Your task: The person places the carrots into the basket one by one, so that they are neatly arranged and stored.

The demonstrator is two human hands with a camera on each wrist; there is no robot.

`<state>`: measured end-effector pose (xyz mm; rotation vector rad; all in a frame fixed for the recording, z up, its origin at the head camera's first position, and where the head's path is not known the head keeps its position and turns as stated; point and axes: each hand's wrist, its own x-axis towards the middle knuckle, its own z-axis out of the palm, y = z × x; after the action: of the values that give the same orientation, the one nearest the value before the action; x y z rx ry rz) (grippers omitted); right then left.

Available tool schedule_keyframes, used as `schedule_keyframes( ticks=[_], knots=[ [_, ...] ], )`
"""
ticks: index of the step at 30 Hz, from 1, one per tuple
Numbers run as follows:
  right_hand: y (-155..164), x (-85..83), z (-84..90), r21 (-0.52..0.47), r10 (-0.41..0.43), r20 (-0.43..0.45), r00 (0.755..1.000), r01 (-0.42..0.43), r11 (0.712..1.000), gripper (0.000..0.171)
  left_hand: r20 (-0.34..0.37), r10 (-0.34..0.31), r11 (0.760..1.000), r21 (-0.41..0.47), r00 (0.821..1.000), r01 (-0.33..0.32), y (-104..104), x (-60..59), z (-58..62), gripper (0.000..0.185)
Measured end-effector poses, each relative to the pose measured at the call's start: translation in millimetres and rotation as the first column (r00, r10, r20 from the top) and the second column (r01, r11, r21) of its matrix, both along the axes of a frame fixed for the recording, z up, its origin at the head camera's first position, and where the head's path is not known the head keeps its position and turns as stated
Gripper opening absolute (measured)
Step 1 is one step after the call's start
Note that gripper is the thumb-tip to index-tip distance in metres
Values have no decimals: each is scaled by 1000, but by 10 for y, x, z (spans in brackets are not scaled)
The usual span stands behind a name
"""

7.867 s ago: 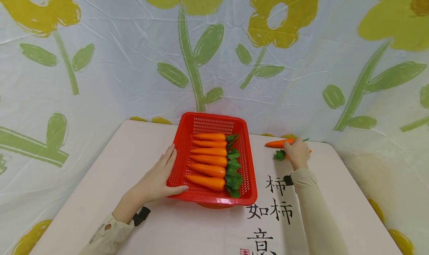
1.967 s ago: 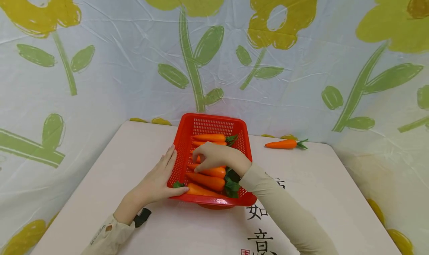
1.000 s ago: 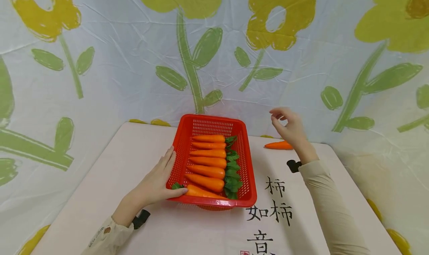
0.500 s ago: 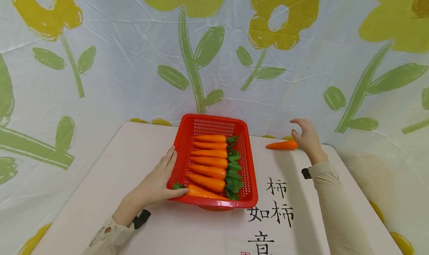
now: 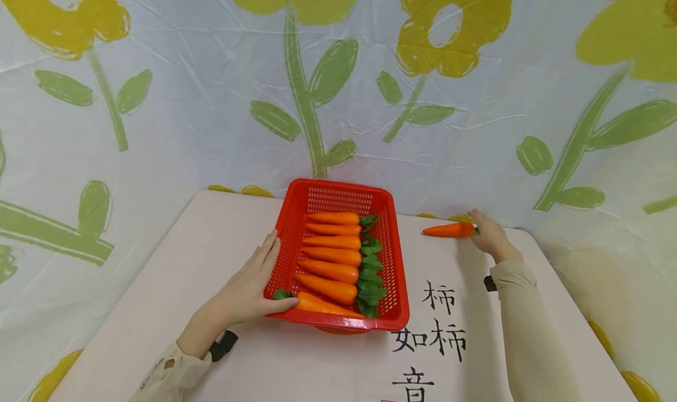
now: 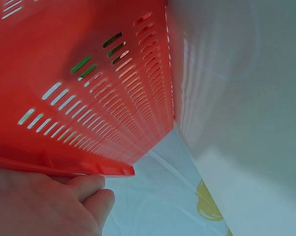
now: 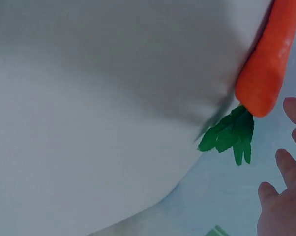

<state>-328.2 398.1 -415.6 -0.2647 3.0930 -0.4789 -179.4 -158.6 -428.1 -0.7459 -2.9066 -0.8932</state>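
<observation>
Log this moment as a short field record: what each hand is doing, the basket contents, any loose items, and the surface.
left hand: fingers along the red basket's left wall, thumb on its near rim
right hand: fingers spread at the leafy end of the loose carrot; no grip visible
basket contents: seven carrots; six in a row with leaves to the right, the nearest one lying the other way
loose carrot: on the table right of the basket, near the far edge
backdrop: flower-print cloth
</observation>
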Motion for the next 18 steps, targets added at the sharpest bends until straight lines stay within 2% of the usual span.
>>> schedule_keyframes(
  ticks=[2, 7, 13, 18],
  knots=[
    [0, -1, 0, 20, -7, 52, 999, 6, 1000, 64, 0, -1, 1000, 1, 1000, 1, 5, -1, 4, 124],
    [-29, 19, -1, 29, -6, 92, 996, 3, 1000, 62, 0, -4, 1000, -7, 1000, 4, 15, -3, 16, 124],
    [0, 55, -65, 24, -36, 105, 994, 34, 999, 55, -4, -5, 1000, -8, 1000, 5, 12, -4, 24, 124],
    [41, 9, -133, 43, -50, 71, 996, 47, 998, 50, 1, -3, 1000, -5, 1000, 3, 12, 4, 19, 123]
  ],
)
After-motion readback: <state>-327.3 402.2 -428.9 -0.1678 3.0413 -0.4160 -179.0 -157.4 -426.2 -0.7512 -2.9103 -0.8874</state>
